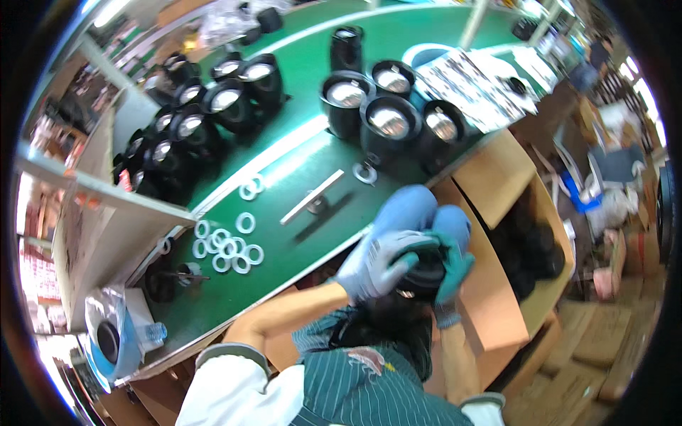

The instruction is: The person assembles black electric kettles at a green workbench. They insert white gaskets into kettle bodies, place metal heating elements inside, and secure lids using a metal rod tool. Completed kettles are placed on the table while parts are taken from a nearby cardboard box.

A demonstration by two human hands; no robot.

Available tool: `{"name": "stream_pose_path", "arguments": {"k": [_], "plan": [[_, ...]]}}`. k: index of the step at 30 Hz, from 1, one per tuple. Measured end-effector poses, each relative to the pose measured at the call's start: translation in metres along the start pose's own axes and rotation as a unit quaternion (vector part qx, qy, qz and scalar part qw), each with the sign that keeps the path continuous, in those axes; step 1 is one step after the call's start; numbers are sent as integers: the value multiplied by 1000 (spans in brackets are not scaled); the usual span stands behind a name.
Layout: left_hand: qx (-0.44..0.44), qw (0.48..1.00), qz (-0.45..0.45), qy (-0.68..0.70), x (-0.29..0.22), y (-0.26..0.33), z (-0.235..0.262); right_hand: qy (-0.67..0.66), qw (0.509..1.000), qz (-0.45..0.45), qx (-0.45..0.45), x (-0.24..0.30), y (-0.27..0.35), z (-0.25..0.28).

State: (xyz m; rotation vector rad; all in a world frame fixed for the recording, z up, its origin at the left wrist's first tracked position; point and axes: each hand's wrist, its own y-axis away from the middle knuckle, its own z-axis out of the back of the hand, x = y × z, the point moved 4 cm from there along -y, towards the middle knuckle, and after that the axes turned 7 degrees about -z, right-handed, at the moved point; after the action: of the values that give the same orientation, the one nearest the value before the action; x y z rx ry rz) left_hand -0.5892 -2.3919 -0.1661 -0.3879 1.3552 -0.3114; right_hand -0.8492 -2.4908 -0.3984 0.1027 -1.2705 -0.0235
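My left hand (pixel 378 264), in a grey and teal glove, wraps one side of a black round housing (pixel 422 275) held low over my lap. From the other side my right hand (pixel 455 268), also gloved, closes around it; the inside of the housing cannot be made out. On the green bench ahead stand several black cup-shaped housings (pixel 391 122) with shiny silvery insides. Several loose white rings (pixel 229 247) lie to the left. Between them rests a pale flat bar (pixel 312 197) on a small round stub. Another ring (pixel 364 172) lies below the upright housings.
Many more black housings (pixel 189 128) stand grouped at the far left. An open cardboard box (pixel 490 298) with black parts inside is at my right. Patterned sheets (pixel 469 89) lie over a blue basin at the back. A blue tub (pixel 128 358) sits at the lower left.
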Motion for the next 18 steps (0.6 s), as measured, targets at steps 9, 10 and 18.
{"name": "stream_pose_path", "arguments": {"k": [9, 10, 18], "plan": [[-381, 817, 297, 315, 113, -15, 74, -147, 918, 168, 329, 226, 41, -32], [-453, 754, 316, 357, 116, -5, 101, -53, 906, 199, 371, 236, 40, -25], [-543, 746, 247, 296, 161, 243, 325, 327, 742, 380, 444, 250, 79, -37]]}}
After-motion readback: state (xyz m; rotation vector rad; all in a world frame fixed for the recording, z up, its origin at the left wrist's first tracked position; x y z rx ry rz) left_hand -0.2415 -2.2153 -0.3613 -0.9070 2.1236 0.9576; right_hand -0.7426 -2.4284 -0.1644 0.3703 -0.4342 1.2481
